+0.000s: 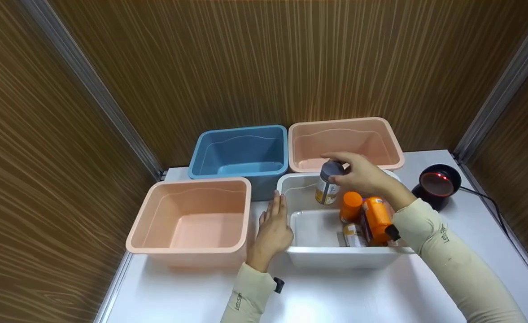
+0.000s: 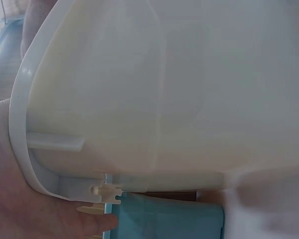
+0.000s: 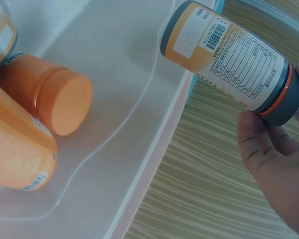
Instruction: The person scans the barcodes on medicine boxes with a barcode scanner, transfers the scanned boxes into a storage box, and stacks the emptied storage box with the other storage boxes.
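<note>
My right hand (image 1: 364,176) pinches a supplement bottle (image 1: 326,190) by its dark grey cap, over the back left part of a white bin (image 1: 349,250). Its label is white and yellow; the right wrist view shows a barcode and printed table on the held bottle (image 3: 239,59). Inside the bin, at the right, lie an orange-capped bottle (image 1: 351,208), a larger orange bottle (image 1: 378,217) and a white-labelled bottle (image 1: 354,237). My left hand (image 1: 273,226) rests with straight fingers along the bin's left rim. The left wrist view shows the hand (image 2: 35,214) against that rim.
A peach bin (image 1: 189,250) stands left of the white one. Behind are a blue bin (image 1: 241,174) and a second peach bin (image 1: 346,122). At the right stands a black scanner (image 1: 438,181) with a red glow and a cable (image 1: 488,197). Wood-patterned panels (image 1: 246,63) enclose the table.
</note>
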Tool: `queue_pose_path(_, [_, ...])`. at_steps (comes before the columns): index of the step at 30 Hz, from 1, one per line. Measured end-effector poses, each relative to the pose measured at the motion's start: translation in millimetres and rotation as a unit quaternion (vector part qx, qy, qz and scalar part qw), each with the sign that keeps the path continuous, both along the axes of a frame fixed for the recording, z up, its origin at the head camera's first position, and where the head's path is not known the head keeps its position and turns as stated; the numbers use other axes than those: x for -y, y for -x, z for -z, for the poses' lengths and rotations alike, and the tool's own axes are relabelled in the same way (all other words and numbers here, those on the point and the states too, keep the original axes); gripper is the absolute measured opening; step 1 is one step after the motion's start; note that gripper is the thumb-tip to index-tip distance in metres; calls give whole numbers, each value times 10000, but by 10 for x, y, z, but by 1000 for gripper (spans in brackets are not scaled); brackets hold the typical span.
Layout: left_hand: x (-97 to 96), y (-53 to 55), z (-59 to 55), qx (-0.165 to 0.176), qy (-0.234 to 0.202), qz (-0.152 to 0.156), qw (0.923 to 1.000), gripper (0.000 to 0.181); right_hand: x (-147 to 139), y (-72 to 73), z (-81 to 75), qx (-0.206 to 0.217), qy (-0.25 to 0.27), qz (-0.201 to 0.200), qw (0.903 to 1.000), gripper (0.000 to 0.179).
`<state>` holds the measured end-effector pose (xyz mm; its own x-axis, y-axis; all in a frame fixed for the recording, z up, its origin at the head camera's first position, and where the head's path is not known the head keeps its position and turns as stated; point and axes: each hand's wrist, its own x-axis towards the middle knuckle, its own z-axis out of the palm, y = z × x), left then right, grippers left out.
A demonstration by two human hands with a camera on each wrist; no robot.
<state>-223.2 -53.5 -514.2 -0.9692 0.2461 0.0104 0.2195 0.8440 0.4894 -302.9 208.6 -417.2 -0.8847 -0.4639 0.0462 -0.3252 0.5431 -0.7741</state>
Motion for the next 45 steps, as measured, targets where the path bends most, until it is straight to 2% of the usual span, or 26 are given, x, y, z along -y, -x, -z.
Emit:
queue_pose_path(3, [7,-2,8,32,-65,6,10000,72,-48,-14,-48,-70,-15,63,10000,61])
queue_pose_path(9, [9,6,11,11,-105,29,9999,72,-151,-12,-140,-688,-112,-31,9976,59])
queue_pose_path(19, [7,-6,5,6,-64,54,10000,75,-365,-86,-243,-821,-219,69,9964,56])
queue_pose_path(26, [16,-13,21,-128,-128,69,9998,76,-557,-149,-303,-1354,-488,91,9895,51])
queue_pose_path(32, [20,-26,21,-184,-180,74,9996,75,-728,-228,-376,-1705,-785,475,9811,53])
queue_pose_path(38, [12,-19,20,-107,-188,58,9997,75,-926,-307,-447,-1534,-911,1012,9787,55])
queue_pose_path(45, [34,-29,11,-88,-145,74,9998,76,-1170,-296,-488,-1494,-1483,1311,9688,59])
